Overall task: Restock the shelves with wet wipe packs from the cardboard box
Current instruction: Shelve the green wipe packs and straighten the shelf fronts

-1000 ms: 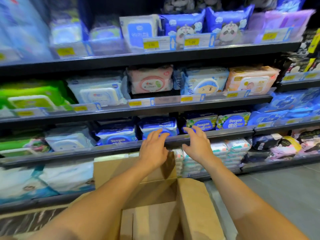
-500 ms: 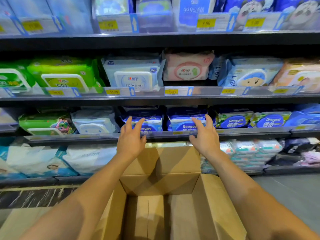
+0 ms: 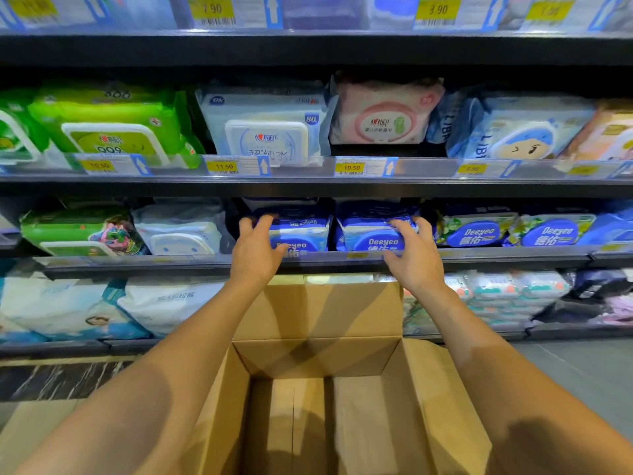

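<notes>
Two blue Deeyeo wet wipe packs stand side by side on the third shelf [image 3: 479, 260]. My left hand [image 3: 257, 248] touches the left pack [image 3: 303, 231] at its left edge, with spread fingers and the thumb across its front. My right hand [image 3: 416, 253] touches the right pack [image 3: 368, 231] at its right edge in the same way. Neither pack is lifted. The open cardboard box [image 3: 318, 310] sits below my arms; no pack shows inside it.
More Deeyeo packs [image 3: 476, 231] fill the shelf to the right, and a white pack [image 3: 178, 231] and a green pack [image 3: 78, 228] lie to the left. The shelf above holds green, white and pink packs behind price tags [image 3: 351, 167]. Grey floor [image 3: 582, 371] lies at right.
Both hands have risen from the shelf's front rail onto the two blue packs and spread a little apart. The view has come closer to the shelf.
</notes>
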